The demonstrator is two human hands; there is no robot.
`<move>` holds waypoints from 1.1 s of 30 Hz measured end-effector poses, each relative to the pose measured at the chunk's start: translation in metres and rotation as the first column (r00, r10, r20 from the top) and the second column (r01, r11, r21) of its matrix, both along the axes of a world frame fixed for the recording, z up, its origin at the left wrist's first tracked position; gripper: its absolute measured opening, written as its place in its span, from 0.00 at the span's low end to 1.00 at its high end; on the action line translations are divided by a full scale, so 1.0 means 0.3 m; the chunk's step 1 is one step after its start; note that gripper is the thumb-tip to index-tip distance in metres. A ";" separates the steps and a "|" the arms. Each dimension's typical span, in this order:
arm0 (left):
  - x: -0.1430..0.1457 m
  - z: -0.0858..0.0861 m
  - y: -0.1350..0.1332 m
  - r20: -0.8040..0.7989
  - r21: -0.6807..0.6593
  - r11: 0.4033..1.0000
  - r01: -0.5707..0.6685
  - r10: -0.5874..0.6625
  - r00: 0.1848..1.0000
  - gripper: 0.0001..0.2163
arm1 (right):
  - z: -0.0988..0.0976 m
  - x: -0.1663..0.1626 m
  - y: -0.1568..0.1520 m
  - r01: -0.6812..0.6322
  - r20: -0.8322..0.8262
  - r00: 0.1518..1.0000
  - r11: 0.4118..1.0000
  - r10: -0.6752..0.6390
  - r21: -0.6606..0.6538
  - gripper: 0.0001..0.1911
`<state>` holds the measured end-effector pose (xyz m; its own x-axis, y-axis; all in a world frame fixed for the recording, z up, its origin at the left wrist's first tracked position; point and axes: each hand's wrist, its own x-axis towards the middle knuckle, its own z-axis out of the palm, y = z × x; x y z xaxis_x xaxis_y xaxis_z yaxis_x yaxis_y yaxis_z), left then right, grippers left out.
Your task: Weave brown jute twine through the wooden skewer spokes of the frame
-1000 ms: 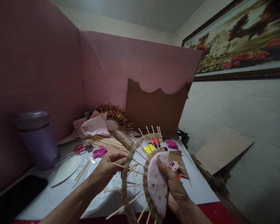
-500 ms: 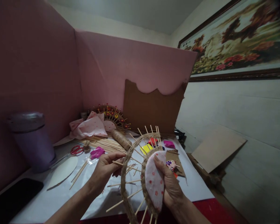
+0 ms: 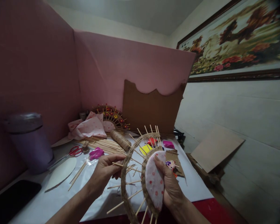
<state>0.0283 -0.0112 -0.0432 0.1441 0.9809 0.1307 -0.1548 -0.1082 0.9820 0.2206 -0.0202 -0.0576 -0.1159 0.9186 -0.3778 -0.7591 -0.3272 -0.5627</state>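
Note:
A half-round fan frame, with twine-wrapped arcs (image 3: pixel 123 179) and thin wooden sticks running out through them, is held upright above the table. Its flat centre is a half-disc of white cloth (image 3: pixel 154 183) with small red-orange prints. My right hand (image 3: pixel 171 186) grips this centre by its straight side, thumb on the cloth. At the outer arc's left side, my left hand (image 3: pixel 109 166) has its fingers closed round one stick's end (image 3: pixel 117 164); some fingertips are hidden behind the arc. Other stick ends stick out below that hand.
Behind lie a twine roll (image 3: pixel 120 140), wooden sticks (image 3: pixel 105 145), a decorated fan (image 3: pixel 115 115) and folded cloth (image 3: pixel 90 126). Left are red-handled scissors (image 3: pixel 75 151), a purple tumbler (image 3: pixel 30 146) and a phone (image 3: pixel 15 200). Clay packets (image 3: pixel 145 150) and a cardboard scrap (image 3: pixel 177 161) lie right.
The view has shifted very slightly. Both hands and the fan frame keep almost the same place and grip.

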 end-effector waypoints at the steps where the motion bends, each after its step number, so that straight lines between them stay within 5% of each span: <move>1: 0.000 -0.002 0.001 -0.003 0.000 1.000 0.003 -0.003 1.000 0.10 | 0.001 -0.001 -0.001 0.002 0.002 1.000 1.000 -0.002 -0.006 0.13; 15: -0.006 -0.013 0.011 0.017 0.020 0.999 0.030 -0.030 0.999 0.09 | 0.014 -0.003 -0.006 0.022 -0.007 1.000 1.000 -0.022 -0.016 0.14; 24: 0.004 -0.009 0.003 -0.060 0.068 0.998 -0.014 0.018 0.998 0.08 | 0.029 0.006 0.006 0.145 -0.057 0.987 0.988 -0.148 -0.048 0.12; 29: -0.004 0.023 -0.014 -0.128 0.243 0.966 -0.092 0.126 0.984 0.07 | 0.048 0.021 0.016 0.168 -0.044 0.985 0.985 -0.170 -0.030 0.12; 33: -0.015 0.037 -0.018 -0.258 0.495 0.861 -0.121 0.278 0.925 0.05 | 0.059 0.025 0.017 0.229 0.003 0.973 0.972 -0.229 0.046 0.13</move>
